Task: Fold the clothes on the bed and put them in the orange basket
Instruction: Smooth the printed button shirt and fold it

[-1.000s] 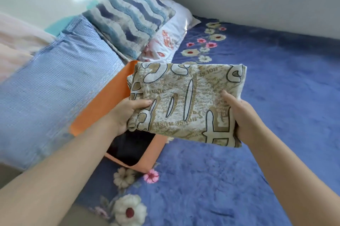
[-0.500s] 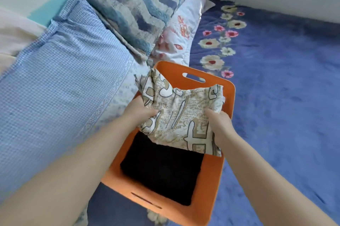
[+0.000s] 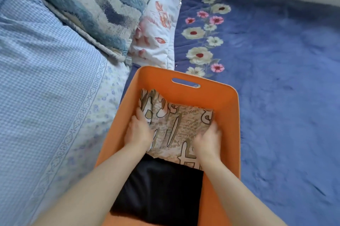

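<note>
Orange basket (image 3: pixel 217 97), beige letter-print garment (image 3: pixel 180 124), black garment (image 3: pixel 161 192), blue floral bedspread (image 3: pixel 276 60)

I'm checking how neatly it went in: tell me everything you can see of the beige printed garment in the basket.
The beige printed garment is folded into a rough rectangle of soft, thin-looking fabric, tan with large cream letter shapes outlined in dark and small printed text. It lies inside the orange basket, in the half toward the far handle slot, its near edge overlapping a folded black garment. Its far-left corner is bunched upward. The left hand and the right hand rest on its two sides.
</note>
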Demonstrator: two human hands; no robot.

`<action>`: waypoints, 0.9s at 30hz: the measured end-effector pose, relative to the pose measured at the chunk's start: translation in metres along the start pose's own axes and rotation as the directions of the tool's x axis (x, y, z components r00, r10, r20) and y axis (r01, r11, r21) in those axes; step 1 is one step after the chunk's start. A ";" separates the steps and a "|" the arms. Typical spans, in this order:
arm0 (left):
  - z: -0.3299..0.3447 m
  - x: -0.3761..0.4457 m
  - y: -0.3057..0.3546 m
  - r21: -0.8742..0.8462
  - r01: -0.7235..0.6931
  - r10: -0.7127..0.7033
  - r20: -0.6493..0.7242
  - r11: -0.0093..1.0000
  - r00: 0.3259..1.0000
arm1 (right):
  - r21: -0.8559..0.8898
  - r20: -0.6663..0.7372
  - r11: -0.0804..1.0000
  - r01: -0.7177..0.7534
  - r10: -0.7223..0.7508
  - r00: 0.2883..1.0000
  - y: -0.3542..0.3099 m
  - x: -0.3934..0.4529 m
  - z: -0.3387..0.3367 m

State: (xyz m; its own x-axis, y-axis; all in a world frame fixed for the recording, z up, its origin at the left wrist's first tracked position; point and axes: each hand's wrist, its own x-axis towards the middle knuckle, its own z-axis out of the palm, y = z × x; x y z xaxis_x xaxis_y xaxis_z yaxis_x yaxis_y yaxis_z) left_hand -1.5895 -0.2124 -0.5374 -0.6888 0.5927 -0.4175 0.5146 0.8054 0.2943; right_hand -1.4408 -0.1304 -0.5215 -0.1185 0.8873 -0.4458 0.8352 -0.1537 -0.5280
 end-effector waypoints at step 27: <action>0.069 0.081 -0.001 0.095 -0.230 0.225 0.056 0.969 0.973 | -0.387 0.226 0.892 0.233 -0.154 0.962 0.024 0.092 0.076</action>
State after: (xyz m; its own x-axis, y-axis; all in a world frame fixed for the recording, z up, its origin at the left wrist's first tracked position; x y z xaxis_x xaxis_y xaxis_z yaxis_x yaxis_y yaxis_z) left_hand -1.6105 -0.1654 -0.6310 -0.5256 0.7574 -0.3875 0.7053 0.6426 0.2993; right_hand -1.4731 -0.0853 -0.6303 -0.3637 0.7788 -0.5110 0.9252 0.2380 -0.2958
